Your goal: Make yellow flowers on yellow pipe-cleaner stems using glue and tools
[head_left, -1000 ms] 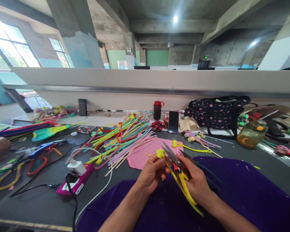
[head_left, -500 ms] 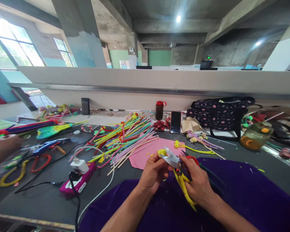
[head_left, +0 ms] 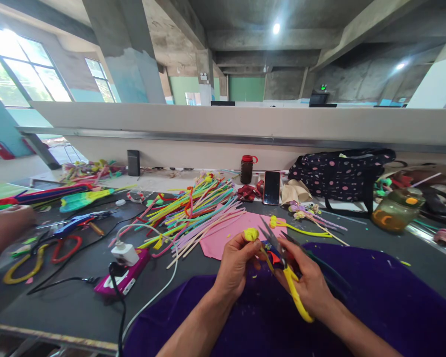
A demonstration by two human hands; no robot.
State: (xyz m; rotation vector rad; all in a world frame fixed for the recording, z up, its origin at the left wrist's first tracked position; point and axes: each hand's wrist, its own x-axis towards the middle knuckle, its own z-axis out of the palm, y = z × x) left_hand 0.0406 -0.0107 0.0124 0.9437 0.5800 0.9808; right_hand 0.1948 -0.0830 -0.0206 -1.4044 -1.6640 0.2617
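Observation:
My left hand [head_left: 235, 264] pinches a yellow pipe-cleaner flower [head_left: 251, 234] just below its fuzzy head. Its yellow stem [head_left: 296, 297] runs down past my right palm. My right hand [head_left: 307, 282] grips a pair of scissors [head_left: 273, 242] with red handles, the blades open and pointing up beside the flower head. Both hands work over a purple cloth [head_left: 357, 302] at the near edge of the table.
A pile of coloured pipe cleaners [head_left: 193, 208] and a pink sheet [head_left: 223, 233] lie just beyond my hands. A white plug in a pink power strip [head_left: 122, 270] sits left. Another person's hand [head_left: 3, 228] reaches in far left. A phone [head_left: 272, 188], bottle [head_left: 246, 169], dotted bag [head_left: 338, 176] stand behind.
The scissor blades closed near the flower head half a second ago and stand open again. The other person's hand at far left has come further into view.

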